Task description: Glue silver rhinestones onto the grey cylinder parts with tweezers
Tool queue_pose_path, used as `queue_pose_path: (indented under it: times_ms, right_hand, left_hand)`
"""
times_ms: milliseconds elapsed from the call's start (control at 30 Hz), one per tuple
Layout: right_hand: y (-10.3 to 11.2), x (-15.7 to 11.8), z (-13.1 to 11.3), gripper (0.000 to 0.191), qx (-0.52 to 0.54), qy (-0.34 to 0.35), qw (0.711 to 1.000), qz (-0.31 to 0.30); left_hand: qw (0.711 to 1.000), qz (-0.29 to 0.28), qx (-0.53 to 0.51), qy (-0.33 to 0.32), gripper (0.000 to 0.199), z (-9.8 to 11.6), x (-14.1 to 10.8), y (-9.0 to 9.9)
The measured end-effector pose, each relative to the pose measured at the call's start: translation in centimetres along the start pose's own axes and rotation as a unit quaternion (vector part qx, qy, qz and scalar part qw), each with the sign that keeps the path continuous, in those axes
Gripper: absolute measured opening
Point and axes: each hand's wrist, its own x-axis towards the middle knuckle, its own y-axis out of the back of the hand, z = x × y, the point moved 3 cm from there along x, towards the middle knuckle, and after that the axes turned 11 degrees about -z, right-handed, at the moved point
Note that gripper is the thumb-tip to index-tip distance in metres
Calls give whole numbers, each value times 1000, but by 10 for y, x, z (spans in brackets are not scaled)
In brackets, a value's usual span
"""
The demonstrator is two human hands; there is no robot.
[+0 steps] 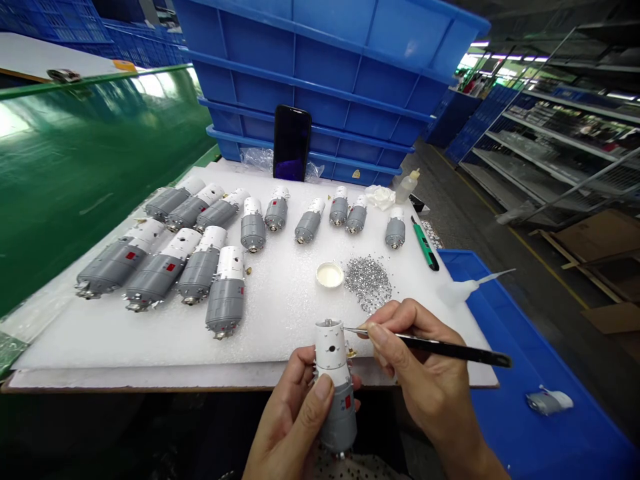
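Upright at the front edge of the white foam sheet (280, 313), a white and grey spacecraft model (334, 393) is wrapped in the fingers of my left hand (295, 417). My right hand (430, 373) pinches a thin black-handled tool (450, 348), whose metal tip touches or nearly touches the model's white upper rim. Beyond the model are a small round dish of cream-coloured substance (329, 275) and a pile of tiny silvery pieces (369, 283). Several similar models (226, 293) lie or stand at the left and back of the sheet.
Stacked blue crates (320, 73) rise behind the sheet, with a phone (292, 143) leaning on them. A green cutter (425, 243), a squeeze bottle (457, 291) and a dropper bottle (407, 187) lie or stand right. One model (549, 401) lies in a blue bin (530, 353) lower right.
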Motion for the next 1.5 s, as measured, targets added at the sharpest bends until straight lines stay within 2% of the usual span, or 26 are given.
queue_pose_path:
  times_ms: [200, 500, 700, 833, 933, 1000, 1200, 1500]
  right_hand:
    - [-3, 1, -6, 17, -27, 25, 999, 6]
    - [-5, 2, -1, 18, -19, 18, 1000, 7]
    - [-3, 0, 0, 16, -23, -3, 1000, 0]
    - [19, 4, 7, 14, -58, 11, 998, 28]
    - [38, 10, 18, 18, -126, 15, 990, 59]
    - [46, 13, 27, 19, -160, 4, 986, 56]
    - [44, 19, 38, 18, -207, -18, 977, 39]
    - [40, 25, 38, 20, -246, -34, 967, 50]
  left_hand:
    - [996, -21, 71, -52, 27, 6, 2, -6]
    - [992, -24, 39, -118, 17, 11, 5, -10]
    - [998, 8, 18, -54, 30, 5, 2, -4]
    - [999, 26, -18, -20, 36, 7, 2, 4]
    - [999, 4, -31, -18, 38, 10, 8, 9]
    - [1000, -9, -6, -28, 40, 12, 11, 10]
    - [999, 24, 23, -30, 54, 15, 10, 2]
    - [991, 12, 130, -17, 57, 14, 12, 6]
